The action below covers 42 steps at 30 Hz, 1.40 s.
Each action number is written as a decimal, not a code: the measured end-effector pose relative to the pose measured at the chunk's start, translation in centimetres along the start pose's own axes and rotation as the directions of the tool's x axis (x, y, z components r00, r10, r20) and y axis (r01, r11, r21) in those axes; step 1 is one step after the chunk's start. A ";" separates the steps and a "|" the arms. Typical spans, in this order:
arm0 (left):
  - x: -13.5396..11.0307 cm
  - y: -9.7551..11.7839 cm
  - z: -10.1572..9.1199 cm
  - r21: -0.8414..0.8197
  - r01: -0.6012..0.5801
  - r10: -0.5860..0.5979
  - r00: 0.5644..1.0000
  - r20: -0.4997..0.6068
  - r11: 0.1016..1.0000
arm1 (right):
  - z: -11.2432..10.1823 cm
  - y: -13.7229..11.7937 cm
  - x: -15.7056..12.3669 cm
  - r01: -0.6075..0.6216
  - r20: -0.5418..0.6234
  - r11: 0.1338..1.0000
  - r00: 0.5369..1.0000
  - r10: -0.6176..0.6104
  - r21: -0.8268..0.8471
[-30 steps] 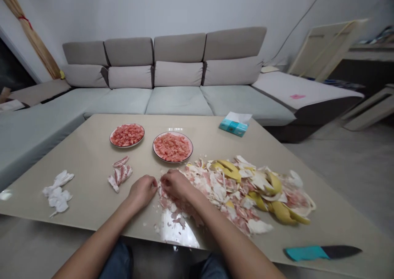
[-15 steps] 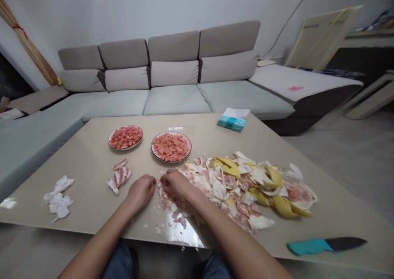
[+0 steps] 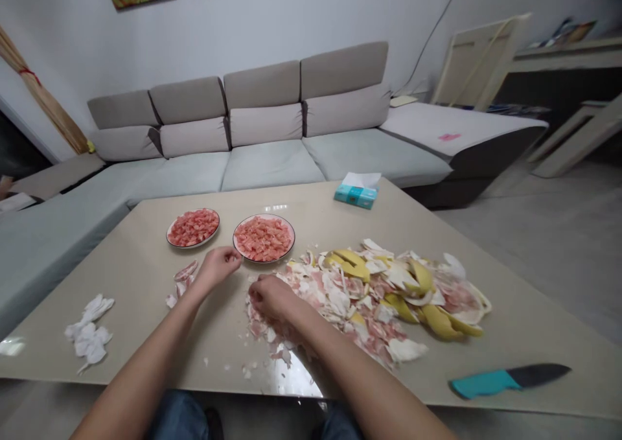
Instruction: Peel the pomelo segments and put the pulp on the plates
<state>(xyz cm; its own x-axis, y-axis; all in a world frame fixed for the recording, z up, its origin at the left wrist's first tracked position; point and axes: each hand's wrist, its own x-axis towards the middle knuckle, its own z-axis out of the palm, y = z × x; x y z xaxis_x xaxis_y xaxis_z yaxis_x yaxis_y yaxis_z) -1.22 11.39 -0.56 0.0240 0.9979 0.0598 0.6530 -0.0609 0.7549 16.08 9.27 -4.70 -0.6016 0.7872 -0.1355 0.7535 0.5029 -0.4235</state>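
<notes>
My left hand reaches forward over the beige table, its fingers pinched together right beside the near plate of pink fruit pieces; what they hold is too small to make out. My right hand rests curled on the left edge of a big heap of pink, white and yellow pomelo peel. A second plate of pink pieces stands further left. A few unpeeled pink segments lie just under my left forearm.
Crumpled white tissues lie at the table's left. A knife with a teal handle lies near the front right edge. A teal tissue pack sits at the far side. A grey sofa stands behind.
My left hand has moved forward from beside my right hand up to the near plate. My right hand stays at the peel heap. The view has tilted upward a little.
</notes>
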 end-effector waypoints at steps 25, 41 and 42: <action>-11.8 2.6 0.6 -0.855 0.395 -0.027 0.911 0.410 0.336 | -3.0 -5.9 -6.3 0.302 -0.437 0.680 0.899 0.030 0.668; -11.4 1.2 -0.6 -0.656 0.185 -0.105 0.981 0.161 0.732 | -2.9 -5.2 -5.9 0.101 -0.145 0.402 0.986 0.080 0.910; -11.4 1.2 -0.7 -0.665 0.189 -0.105 0.981 0.165 0.723 | -2.9 -5.1 -6.0 0.106 -0.152 0.410 0.985 0.079 0.906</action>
<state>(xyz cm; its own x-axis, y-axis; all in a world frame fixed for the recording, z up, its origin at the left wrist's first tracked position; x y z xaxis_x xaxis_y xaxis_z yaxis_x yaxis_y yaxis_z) -1.19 -0.07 0.12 0.0796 0.9885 -0.1282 -0.0268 0.1307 0.9911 16.56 3.04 0.90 -0.4927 0.8696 -0.0314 0.0048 -0.0334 -0.9994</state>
